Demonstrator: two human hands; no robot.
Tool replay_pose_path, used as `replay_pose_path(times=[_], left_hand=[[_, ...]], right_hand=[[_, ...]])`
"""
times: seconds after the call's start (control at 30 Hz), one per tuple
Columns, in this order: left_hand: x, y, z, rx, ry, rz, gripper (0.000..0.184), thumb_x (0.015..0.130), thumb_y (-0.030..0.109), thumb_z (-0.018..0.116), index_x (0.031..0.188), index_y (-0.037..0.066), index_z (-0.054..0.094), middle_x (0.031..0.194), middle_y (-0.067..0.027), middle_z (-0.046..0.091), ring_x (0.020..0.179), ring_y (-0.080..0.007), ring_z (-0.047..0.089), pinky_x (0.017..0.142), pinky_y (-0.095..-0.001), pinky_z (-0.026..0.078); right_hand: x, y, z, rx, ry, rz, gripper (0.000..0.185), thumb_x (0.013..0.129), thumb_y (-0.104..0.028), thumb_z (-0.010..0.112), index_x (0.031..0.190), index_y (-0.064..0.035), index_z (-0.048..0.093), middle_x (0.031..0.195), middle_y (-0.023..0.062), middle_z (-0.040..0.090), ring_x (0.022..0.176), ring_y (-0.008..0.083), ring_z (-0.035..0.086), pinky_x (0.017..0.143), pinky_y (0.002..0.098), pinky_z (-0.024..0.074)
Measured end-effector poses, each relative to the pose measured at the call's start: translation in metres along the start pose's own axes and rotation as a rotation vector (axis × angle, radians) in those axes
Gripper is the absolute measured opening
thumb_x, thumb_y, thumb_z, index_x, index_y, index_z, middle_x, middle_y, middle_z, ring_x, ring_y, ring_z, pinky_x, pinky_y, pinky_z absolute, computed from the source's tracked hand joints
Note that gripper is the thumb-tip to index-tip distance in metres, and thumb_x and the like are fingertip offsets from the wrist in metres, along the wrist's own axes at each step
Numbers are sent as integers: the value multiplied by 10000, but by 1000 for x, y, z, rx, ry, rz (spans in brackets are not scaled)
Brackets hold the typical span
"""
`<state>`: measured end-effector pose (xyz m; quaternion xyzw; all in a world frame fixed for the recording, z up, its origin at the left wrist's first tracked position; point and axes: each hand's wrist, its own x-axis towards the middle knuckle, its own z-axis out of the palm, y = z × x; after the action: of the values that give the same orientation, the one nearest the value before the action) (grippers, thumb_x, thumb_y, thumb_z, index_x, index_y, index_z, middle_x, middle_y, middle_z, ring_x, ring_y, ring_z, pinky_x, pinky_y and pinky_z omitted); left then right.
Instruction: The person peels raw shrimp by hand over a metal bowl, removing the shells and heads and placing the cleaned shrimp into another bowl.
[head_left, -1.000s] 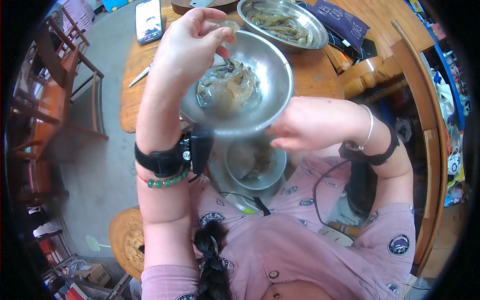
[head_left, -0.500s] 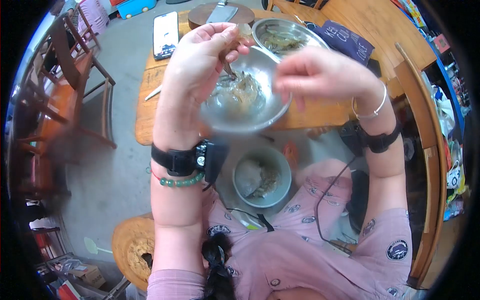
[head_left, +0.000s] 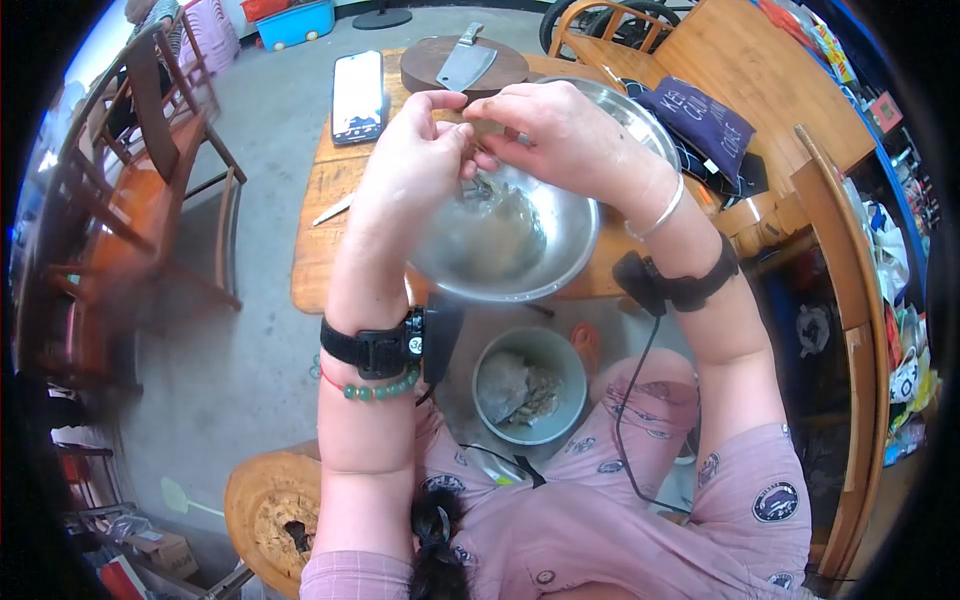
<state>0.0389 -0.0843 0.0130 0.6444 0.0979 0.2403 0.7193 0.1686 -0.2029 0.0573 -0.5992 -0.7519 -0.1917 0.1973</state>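
Above a steel bowl point(head_left: 570, 262) holding wet shrimp point(head_left: 500, 215), my left hand point(head_left: 425, 150) pinches a shrimp that is mostly hidden by the fingers. Close against it, my right hand point(head_left: 550, 135) has its fingertips bent onto the same small piece. Behind my right hand, a second steel bowl point(head_left: 655, 125) is partly covered. Below the table edge stands a grey bucket point(head_left: 575, 405) with shrimp pieces and a pale clump inside.
On the wooden table point(head_left: 320, 235) are a phone point(head_left: 358, 98), a white-handled tool point(head_left: 334, 209) and a round board point(head_left: 425, 65) bearing a cleaver point(head_left: 468, 65). A dark pouch point(head_left: 698, 122) lies at the right. A wooden stool point(head_left: 262, 500) stands lower left.
My right hand has risen from beside the bowl's near rim to meet my left hand. The view has shifted, showing more of the board, the cleaver and the bucket.
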Motion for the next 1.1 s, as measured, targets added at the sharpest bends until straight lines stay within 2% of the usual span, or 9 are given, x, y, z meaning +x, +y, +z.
replay_pose_path(times=[0.17, 0.23, 0.33, 0.5, 0.6, 0.87, 1.1], left_hand=[[-2, 0, 1, 121, 5, 2, 334, 960, 82, 540, 1249, -54, 444, 860, -66, 628, 728, -104, 560, 631, -214, 447], [1, -3, -1, 95, -43, 4, 278, 945, 93, 573, 1174, -51, 512, 843, -67, 655, 725, -95, 575, 632, -212, 445], [3, -5, 0, 105, 2, -12, 204, 930, 82, 593, 1085, -48, 566, 826, -75, 676, 719, -94, 598, 636, -216, 451], [2, -8, 5, 164, 38, 11, 175, 913, 75, 614, 1036, -45, 581, 824, -81, 682, 734, -103, 626, 657, -221, 470], [1, -12, 8, 189, 58, 2, 175, 906, 69, 620, 1030, -48, 580, 823, -85, 682, 741, -108, 634, 666, -226, 481], [3, -21, 9, 155, 58, -18, 181, 890, 43, 633, 1029, -53, 570, 799, -80, 679, 720, -121, 651, 645, -224, 487], [0, -19, 8, 144, 66, 14, 169, 891, 50, 634, 1019, -44, 575, 797, -77, 681, 721, -120, 643, 648, -234, 488]], right_hand=[[-2, 0, 0, -98, -51, -6, 149, 836, -175, 617, 820, -28, 594, 749, 145, 618, 731, 325, 639, 665, 416, 523], [-7, 3, 4, -107, -39, -3, 163, 829, -183, 631, 817, -25, 594, 742, 142, 616, 727, 320, 638, 661, 409, 523], [-10, 4, 6, -109, -30, -18, 193, 813, -200, 661, 811, -20, 591, 724, 137, 610, 719, 314, 636, 652, 397, 524], [-16, 9, 9, -125, -35, -62, 229, 785, -219, 697, 784, -18, 587, 704, 134, 603, 702, 314, 633, 644, 389, 524], [-20, 11, 10, -128, -117, -66, 224, 794, -210, 685, 753, -14, 584, 712, 142, 603, 709, 317, 632, 651, 388, 524], [-21, 12, 10, 0, -60, -7, 80, 753, -71, 630, 715, -14, 587, 678, 163, 593, 644, 338, 617, 601, 393, 514], [-16, 8, 4, 59, -31, 27, 56, 728, -48, 652, 768, -9, 651, 682, 173, 607, 619, 316, 627, 573, 349, 514]])
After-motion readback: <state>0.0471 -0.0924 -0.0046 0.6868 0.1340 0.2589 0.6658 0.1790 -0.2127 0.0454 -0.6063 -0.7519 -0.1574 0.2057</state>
